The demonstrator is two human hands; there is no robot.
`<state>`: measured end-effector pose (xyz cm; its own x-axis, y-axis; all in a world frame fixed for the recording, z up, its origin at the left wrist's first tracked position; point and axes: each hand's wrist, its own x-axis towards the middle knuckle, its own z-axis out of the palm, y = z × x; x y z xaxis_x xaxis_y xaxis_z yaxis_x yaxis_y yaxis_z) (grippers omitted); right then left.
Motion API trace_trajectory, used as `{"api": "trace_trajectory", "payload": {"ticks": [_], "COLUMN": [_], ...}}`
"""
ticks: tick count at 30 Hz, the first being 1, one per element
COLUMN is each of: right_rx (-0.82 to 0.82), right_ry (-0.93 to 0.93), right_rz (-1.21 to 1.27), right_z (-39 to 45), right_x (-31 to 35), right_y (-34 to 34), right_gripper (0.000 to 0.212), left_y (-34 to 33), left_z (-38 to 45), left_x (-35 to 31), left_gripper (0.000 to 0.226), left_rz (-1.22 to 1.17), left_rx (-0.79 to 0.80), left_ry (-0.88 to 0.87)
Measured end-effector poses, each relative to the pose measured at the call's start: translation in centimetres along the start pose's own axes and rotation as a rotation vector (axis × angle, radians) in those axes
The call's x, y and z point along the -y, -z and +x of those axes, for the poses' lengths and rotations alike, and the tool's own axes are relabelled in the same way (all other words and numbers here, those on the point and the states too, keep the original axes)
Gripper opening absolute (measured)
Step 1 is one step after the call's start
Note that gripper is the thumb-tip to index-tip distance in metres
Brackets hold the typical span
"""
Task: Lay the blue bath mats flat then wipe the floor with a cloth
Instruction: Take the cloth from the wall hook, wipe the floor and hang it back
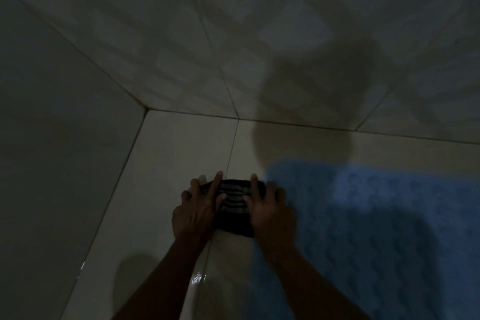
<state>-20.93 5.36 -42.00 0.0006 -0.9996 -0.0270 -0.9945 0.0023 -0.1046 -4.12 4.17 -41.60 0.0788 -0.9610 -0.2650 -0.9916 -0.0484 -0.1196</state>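
A dark cloth [235, 205] with pale stripes lies on the pale tiled floor [176, 153] near a room corner. My left hand [197, 209] presses on the cloth's left side with fingers spread and straight. My right hand [270, 209] presses on its right side, fingers straight. A blue bath mat [376, 228] with a bumpy texture lies flat on the floor to the right, its left edge beside my right hand. The light is dim.
Tiled walls [65, 138] meet in a corner [146, 109] ahead and to the left. A wet glint [198, 279] shows on the floor under my left forearm. My shadow falls on the far wall and the mat.
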Motion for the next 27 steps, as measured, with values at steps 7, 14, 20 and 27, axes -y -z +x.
{"api": "trace_trajectory", "payload": {"ticks": [7,14,20,27], "right_rx": [-0.065,-0.073,-0.018,-0.021], "right_ry": [-0.048,-0.111,-0.134,-0.107], "right_rz": [-0.008,0.002,0.001,0.061], "right_z": [4.4,7.5,10.1,12.4], "right_x": [-1.2,-1.8,-2.3,-3.2], "right_y": [-0.2,-0.4,-0.2,-0.3], "right_gripper": [0.054,0.051,0.054,0.048], "left_y": [1.0,1.7,2.5,2.9], "left_z": [4.1,9.4,12.0,13.2], "left_x": [-1.4,-2.5,-3.2,-3.7], "left_gripper": [0.061,0.061,0.061,0.063], "left_rz": [-0.010,-0.109,-0.161,-0.243], "left_rx": [-0.099,-0.098,-0.102,-0.128], "left_ry": [-0.035,-0.106,-0.119,-0.101]}}
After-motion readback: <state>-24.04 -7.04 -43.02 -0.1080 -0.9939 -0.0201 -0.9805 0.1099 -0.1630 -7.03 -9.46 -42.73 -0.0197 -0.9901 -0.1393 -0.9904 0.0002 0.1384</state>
